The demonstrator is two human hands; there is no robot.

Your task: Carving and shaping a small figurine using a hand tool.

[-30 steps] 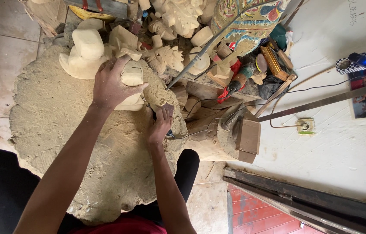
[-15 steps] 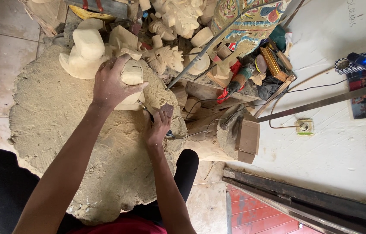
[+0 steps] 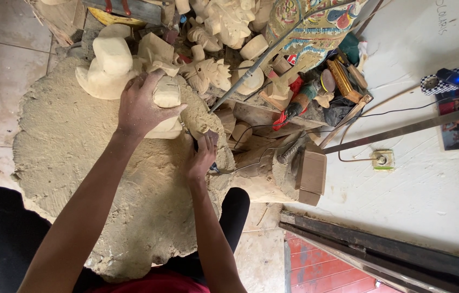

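Left hand: fingers curled tight round pale wood carving, pressed to sawdust-coated work block. Right hand: fingers closed on small tool, tip at carving's lower edge. No containers noted. Unfinished carvings, red power tool, cardboard box crowded beyond, to right.

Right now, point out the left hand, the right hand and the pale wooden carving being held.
left hand point(image 3: 141, 107), head view, back of hand.
right hand point(image 3: 201, 157), head view, knuckles.
pale wooden carving point(image 3: 167, 93), head view, rounded top.
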